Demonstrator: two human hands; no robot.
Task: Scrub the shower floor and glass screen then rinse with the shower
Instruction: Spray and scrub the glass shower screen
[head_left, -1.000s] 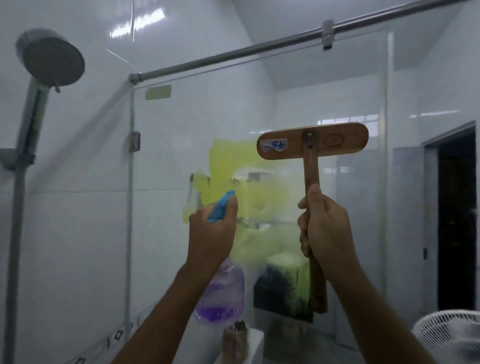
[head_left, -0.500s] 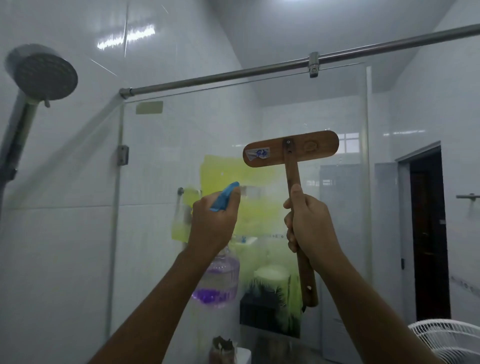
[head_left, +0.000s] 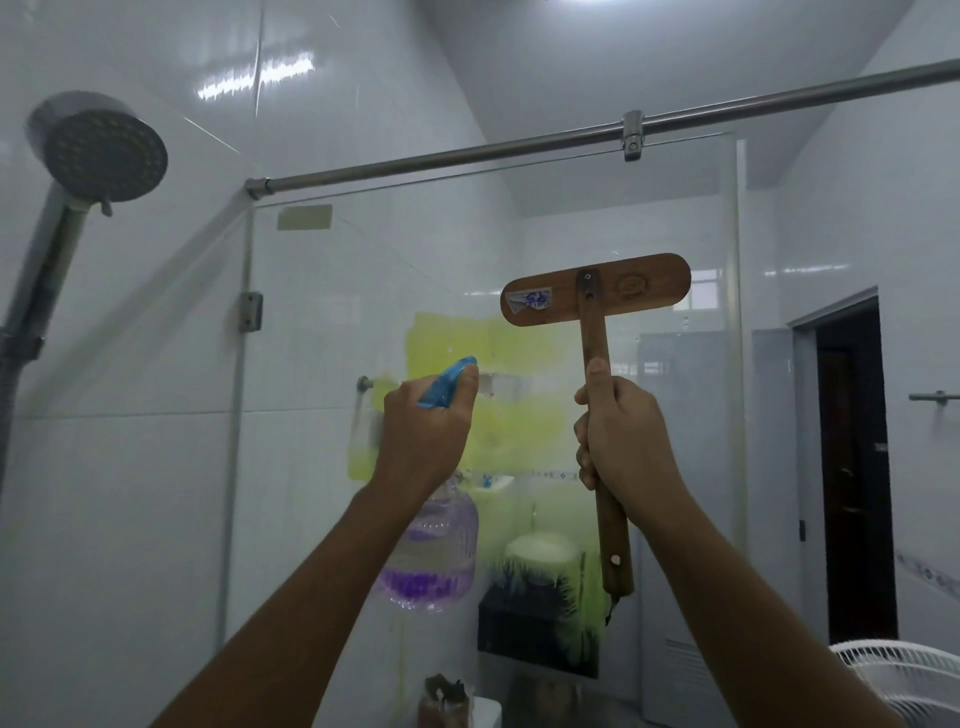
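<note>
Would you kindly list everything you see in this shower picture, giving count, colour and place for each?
spray bottle: one, clear with purple liquid and a blue trigger, centre, in front of the screen
brush: one, brown wood, T-shaped, held upright right of centre
glass screen: one, clear with a yellow-green patch in the middle, straight ahead
shower head: one, grey, upper left
rail: one, silver, along the top of the screen
doorway: one, dark, far right
fan: one, white, bottom right corner
left hand: one, grips the spray bottle's trigger
right hand: one, grips the brush's handle
</note>
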